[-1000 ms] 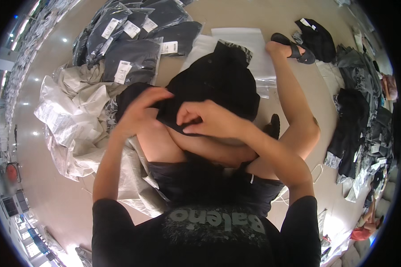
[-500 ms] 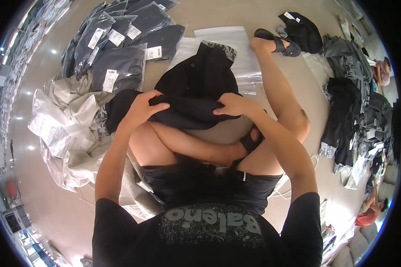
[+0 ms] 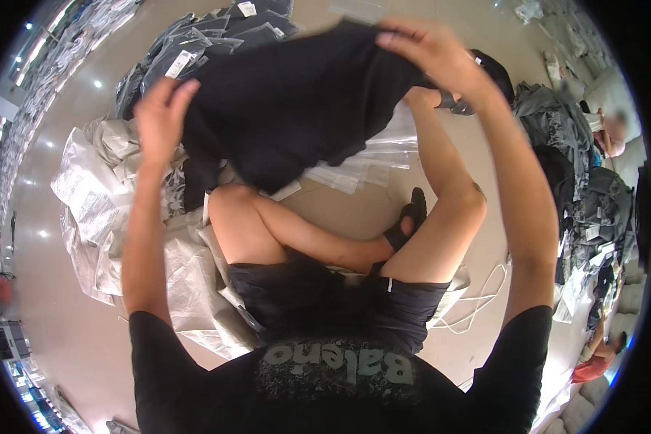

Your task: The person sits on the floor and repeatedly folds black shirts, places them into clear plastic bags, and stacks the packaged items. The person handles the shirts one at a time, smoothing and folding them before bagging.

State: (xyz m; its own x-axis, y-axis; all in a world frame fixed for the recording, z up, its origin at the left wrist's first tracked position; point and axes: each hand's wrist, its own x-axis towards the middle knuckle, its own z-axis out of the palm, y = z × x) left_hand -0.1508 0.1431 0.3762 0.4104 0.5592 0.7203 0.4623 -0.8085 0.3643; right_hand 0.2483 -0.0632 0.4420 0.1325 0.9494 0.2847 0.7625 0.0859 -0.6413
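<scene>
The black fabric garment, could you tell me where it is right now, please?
In the head view, the black fabric garment hangs spread between the raised left hand and right hand, above the clear plastic bags.

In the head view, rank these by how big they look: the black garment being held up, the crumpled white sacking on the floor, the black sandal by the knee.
1. Black garment, though held up near the camera, so its lead over the sacking is unsure.
2. White sacking, partly hidden by the left arm.
3. Black sandal, clearly smallest.
</scene>
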